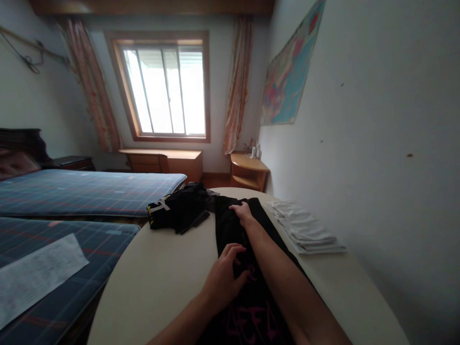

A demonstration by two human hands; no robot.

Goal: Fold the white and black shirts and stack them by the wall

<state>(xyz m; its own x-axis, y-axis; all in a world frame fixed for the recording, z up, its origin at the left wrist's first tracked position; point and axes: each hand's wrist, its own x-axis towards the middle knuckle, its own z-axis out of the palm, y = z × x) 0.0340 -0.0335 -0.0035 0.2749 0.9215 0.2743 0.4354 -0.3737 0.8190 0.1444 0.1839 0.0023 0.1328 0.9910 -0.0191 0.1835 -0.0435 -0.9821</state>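
Note:
A long black garment with pink lettering (247, 316) lies stretched out over the round table (151, 282), running from its near side towards the far edge. My left hand (226, 273) rests on the middle of it with thumb and fingers apart. Farther up, near the garment's far end, my right hand (242, 213) lies on the cloth, fingers stretched out towards its left side. My right forearm covers part of the garment, and its near end runs out of view.
A crumpled black clothing pile (179, 208) lies at the table's far left. Folded white cloth (305, 230) sits at the right, near the wall. Plaid mattresses (86, 189) stand to the left, one bearing a paper sheet (39, 275). Behind are a low desk (183, 160) and corner shelf (247, 163).

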